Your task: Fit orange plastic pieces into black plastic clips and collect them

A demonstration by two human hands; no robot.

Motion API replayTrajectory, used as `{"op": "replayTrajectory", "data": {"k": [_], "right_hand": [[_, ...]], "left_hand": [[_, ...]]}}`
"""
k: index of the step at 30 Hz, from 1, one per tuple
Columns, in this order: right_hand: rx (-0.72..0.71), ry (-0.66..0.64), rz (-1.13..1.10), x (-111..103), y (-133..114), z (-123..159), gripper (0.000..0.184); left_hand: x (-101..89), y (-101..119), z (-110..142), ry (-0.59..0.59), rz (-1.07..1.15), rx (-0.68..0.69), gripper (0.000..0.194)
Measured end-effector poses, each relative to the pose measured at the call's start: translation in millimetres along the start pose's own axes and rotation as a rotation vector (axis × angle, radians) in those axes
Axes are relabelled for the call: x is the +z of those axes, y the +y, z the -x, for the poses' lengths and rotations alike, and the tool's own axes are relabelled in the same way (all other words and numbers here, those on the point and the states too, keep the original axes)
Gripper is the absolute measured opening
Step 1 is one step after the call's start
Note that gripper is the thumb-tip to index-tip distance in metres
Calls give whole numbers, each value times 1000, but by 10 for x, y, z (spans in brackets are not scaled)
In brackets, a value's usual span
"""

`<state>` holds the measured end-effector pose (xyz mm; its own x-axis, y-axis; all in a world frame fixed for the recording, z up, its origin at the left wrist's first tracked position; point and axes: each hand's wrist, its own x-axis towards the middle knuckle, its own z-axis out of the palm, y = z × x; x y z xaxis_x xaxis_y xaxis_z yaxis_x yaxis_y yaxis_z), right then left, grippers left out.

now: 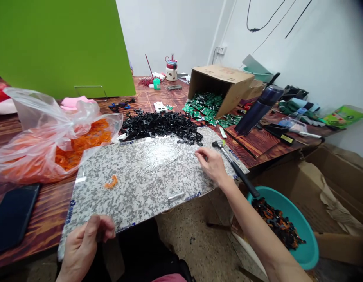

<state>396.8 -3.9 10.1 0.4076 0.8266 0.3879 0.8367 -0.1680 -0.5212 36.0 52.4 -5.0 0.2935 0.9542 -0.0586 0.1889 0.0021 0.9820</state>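
Observation:
My left hand (87, 241) is at the front left edge of a speckled stone-pattern board (123, 203), fingers curled and thumb against them; anything inside is hidden. Over the board's right side, my right hand (211, 163) has its thumb and fingertips pinched together; whatever they hold is too small to make out. Beside it lies a spread of thin shiny pins (162, 154). A curved orange plastic piece (111, 182) rests on the left of the board, and a short metal rod (176, 196) near the front edge. Just right of my right hand lies a hammer (236, 166).
Black plastic parts (164, 125) are heaped along the board's back edge. A clear bag of orange parts (81, 145) stands left, above a phone (15, 215). Green circuit boards (206, 103) spill from a carton (243, 92). A teal basin (309, 243) sits low right, near a dark flask (259, 109).

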Motion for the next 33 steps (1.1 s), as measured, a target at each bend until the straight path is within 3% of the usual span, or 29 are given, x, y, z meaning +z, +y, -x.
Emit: {"op": "replayTrajectory", "data": {"k": [4,7,11,16,21,26,33], "right_hand": [[69,-48,144,191,141,-481,16],[117,-93,240,315,144,-689,14],[179,-145,320,429,73,-797,13],[231,-196,271,496,31,-830,26],[304,-190,51,452,54,-839,28],[369,-179,-315,361,-9,-700,27],[410,-246,-875,335,-529,-208,47]], "left_hand": [[-1,-10,1,-26,4,20,47],[-37,-63,-9,-46,7,40,45],[-105,-151,-36,-151,-9,93,42],[-142,-204,-68,-234,-21,159,43],[-142,-206,-73,-284,-11,196,43],[-131,-209,-79,-286,20,188,43],[-74,-109,-49,-265,128,63,38]]}}
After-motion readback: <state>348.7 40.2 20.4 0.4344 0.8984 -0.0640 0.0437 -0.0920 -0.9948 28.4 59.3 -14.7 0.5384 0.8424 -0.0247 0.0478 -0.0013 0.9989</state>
